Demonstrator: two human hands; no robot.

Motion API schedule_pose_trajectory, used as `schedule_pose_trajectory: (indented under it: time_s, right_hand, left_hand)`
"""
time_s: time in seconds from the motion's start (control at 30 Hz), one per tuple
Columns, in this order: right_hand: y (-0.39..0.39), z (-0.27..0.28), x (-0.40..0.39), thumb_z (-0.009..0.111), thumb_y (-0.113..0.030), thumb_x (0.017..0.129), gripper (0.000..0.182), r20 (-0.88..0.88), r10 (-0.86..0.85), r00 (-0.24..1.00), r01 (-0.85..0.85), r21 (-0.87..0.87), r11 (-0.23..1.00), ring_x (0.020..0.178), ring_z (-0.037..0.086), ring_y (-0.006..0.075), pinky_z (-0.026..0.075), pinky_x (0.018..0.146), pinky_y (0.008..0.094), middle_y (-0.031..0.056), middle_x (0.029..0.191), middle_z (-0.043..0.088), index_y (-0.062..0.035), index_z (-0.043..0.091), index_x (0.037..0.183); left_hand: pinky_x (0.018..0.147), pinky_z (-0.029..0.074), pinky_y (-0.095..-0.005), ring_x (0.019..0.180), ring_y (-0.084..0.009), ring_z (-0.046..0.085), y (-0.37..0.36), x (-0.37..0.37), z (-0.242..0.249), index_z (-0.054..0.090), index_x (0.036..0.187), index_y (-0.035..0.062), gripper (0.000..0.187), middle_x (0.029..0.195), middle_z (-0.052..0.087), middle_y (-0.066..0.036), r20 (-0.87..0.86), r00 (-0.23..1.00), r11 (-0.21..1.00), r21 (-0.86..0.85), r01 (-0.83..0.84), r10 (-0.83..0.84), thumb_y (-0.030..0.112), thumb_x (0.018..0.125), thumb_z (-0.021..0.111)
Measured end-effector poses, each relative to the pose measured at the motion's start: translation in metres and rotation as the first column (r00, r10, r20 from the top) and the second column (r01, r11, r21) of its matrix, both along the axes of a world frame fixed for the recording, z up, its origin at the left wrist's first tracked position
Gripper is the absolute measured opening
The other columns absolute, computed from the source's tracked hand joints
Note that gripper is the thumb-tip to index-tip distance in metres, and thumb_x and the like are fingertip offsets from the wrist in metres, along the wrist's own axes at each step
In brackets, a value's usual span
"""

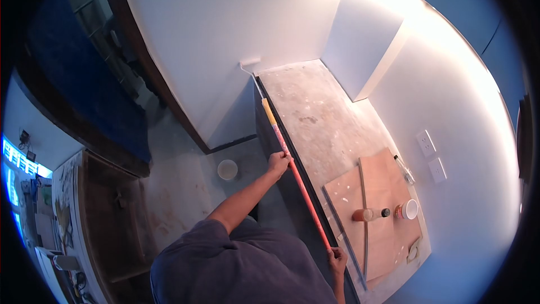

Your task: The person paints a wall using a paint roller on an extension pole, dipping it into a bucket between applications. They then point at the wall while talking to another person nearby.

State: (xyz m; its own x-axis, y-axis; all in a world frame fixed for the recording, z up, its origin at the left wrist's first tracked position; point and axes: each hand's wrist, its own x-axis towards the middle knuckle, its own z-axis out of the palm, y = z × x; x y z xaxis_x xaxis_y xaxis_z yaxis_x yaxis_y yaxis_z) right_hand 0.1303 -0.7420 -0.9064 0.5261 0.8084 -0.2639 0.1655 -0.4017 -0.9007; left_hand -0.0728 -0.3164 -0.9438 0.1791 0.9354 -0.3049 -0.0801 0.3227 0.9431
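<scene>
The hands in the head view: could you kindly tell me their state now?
Left hand: closed, holding the long red-and-yellow roller pole.
Right hand: closed, holding the same pole lower down.

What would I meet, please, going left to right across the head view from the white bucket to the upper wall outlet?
White bucket → roller head → left hand → right hand → bottle → cup → upper wall outlet.
</scene>
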Motion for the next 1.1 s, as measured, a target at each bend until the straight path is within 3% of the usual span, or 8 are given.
schedule_pose_trajectory:
  time_s: [0.2,0.3,0.57,0.63,0.73,0.83,0.97,1.1]
  right_hand:
    - [0.001,0.0,0.0,0.071,-0.011,0.087,0.013,0.082,-0.02,0.996,0.021,-0.018,1.0,0.063,0.053,0.0056,0.041,0.058,0.0217,-0.0018,0.068,0.06,0.0013,0.069,0.087]
    - [0.005,0.012,-0.004,0.071,-0.012,0.087,0.013,0.124,-0.023,0.992,0.023,-0.003,1.0,0.062,0.052,0.0061,0.041,0.059,0.0221,-0.0016,0.067,0.059,0.0013,0.069,0.087]
    - [0.004,0.008,0.004,0.07,-0.015,0.089,0.016,0.182,-0.045,0.982,0.013,0.176,0.984,0.06,0.05,0.005,0.038,0.055,0.0218,-0.0029,0.065,0.056,0.0005,0.069,0.088]
    - [0.002,-0.003,0.012,0.07,-0.015,0.09,0.015,0.046,-0.073,0.996,0.065,0.143,0.988,0.059,0.048,0.0045,0.038,0.055,0.0214,-0.003,0.067,0.056,0.0004,0.069,0.09]
    - [0.008,-0.002,0.012,0.069,-0.015,0.09,0.015,-0.05,-0.071,0.996,0.078,0.14,0.987,0.058,0.047,0.004,0.037,0.054,0.0211,-0.003,0.068,0.056,0.0001,0.069,0.09]
    - [0.022,0.001,0.006,0.069,-0.017,0.091,0.017,-0.052,-0.061,0.997,0.069,0.168,0.983,0.057,0.048,0.0045,0.038,0.053,0.0212,-0.0028,0.068,0.056,-0.0003,0.068,0.091]
    - [0.057,0.014,-0.011,0.068,-0.02,0.092,0.019,-0.145,-0.008,0.989,0.044,0.244,0.969,0.056,0.05,0.0054,0.04,0.051,0.0213,-0.0021,0.067,0.056,-0.0009,0.067,0.092]
    - [0.106,0.038,-0.025,0.064,-0.024,0.095,0.021,-0.163,0.093,0.982,-0.028,0.363,0.931,0.051,0.047,0.0047,0.036,0.047,0.0194,-0.0023,0.063,0.053,-0.0048,0.057,0.09]
  left_hand:
    - [0.06,0.059,-0.0326,0.068,-0.0169,0.067,-0.003,0.002,-0.011,0.066,0.086,-0.0041,0.019,0.077,0.067,-0.009,-0.02,0.999,0.995,-0.087,-0.048,0.046,0.012,0.093,0.057]
    - [0.06,0.058,-0.0308,0.069,-0.0141,0.064,-0.003,0.001,-0.01,0.066,0.092,-0.0015,0.02,0.086,0.067,-0.008,-0.009,1.0,0.995,-0.101,-0.008,0.007,0.016,0.095,0.058]
    - [0.056,0.046,-0.0248,0.065,-0.009,0.058,-0.007,0.004,0.029,0.067,0.092,0.0012,0.018,0.083,0.067,-0.003,0.031,0.999,0.996,0.086,-0.012,0.009,0.017,0.095,0.059]
    - [0.057,0.044,-0.0246,0.065,-0.0067,0.054,-0.005,0.005,0.042,0.066,0.089,-0.0003,0.017,0.078,0.064,-0.001,0.024,0.999,0.984,0.173,-0.035,0.031,0.015,0.094,0.06]
    - [0.057,0.04,-0.0261,0.064,-0.0036,0.048,-0.001,0.005,0.072,0.065,0.084,-0.0034,0.018,0.069,0.06,0.002,-0.022,0.996,0.942,0.328,-0.075,0.087,0.013,0.092,0.062]
    - [0.058,0.043,-0.0255,0.065,-0.0039,0.05,0.007,0.002,0.113,0.065,0.085,-0.0025,0.018,0.07,0.06,0.002,0.058,0.996,0.916,0.39,-0.091,0.074,0.014,0.093,0.062]
    - [0.063,0.047,-0.0244,0.072,-0.0049,0.054,0.02,-0.009,0.187,0.065,0.092,-0.0005,0.016,0.081,0.061,0.001,0.18,0.984,0.905,0.419,-0.071,-0.006,0.013,0.097,0.059]
    - [0.069,0.055,-0.0279,0.074,-0.0079,0.059,0.047,-0.01,0.25,0.066,0.103,0.0003,0.019,0.086,0.062,0.0,0.217,0.976,0.863,0.496,-0.098,-0.014,0.017,0.098,0.059]
